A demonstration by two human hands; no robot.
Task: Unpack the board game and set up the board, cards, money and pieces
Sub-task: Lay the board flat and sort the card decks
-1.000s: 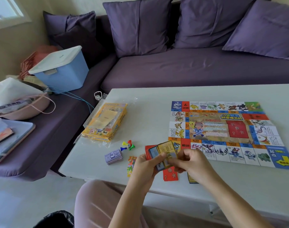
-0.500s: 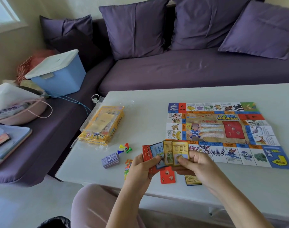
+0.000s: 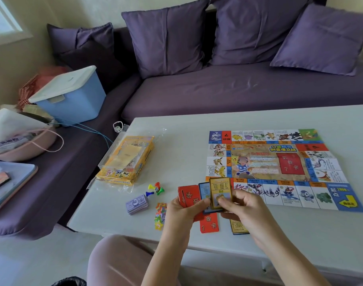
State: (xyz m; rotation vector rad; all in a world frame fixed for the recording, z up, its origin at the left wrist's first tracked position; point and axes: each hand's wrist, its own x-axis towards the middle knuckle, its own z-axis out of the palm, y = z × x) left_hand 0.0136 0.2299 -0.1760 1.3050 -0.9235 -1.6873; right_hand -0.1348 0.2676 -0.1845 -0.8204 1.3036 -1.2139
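Observation:
The game board [image 3: 275, 168] lies unfolded on the white table [image 3: 176, 153]. My left hand [image 3: 182, 207] grips a fan of red, blue and brown cards [image 3: 205, 193] just in front of the board's near left corner. My right hand [image 3: 244, 205] pinches the front brown card [image 3: 220, 190] of that fan. On the table under my hands lie a red card [image 3: 209, 225] and a brown card [image 3: 239, 227]. A stack of paper money [image 3: 137, 203], coloured pawns with a die [image 3: 155, 188] and small coloured tokens [image 3: 161, 215] sit left of my hands.
The yellow game box [image 3: 125, 161] rests in clear plastic wrap at the table's left side. A purple sofa [image 3: 228, 87] with cushions runs behind and to the left, carrying a blue lidded bin [image 3: 73, 96], a pink bag [image 3: 21, 139] and notebooks [image 3: 7, 182].
The fanned cards have been pushed closer together, with the brown card now in front. Both hands stay over the table's near edge; the head camera has shifted slightly.

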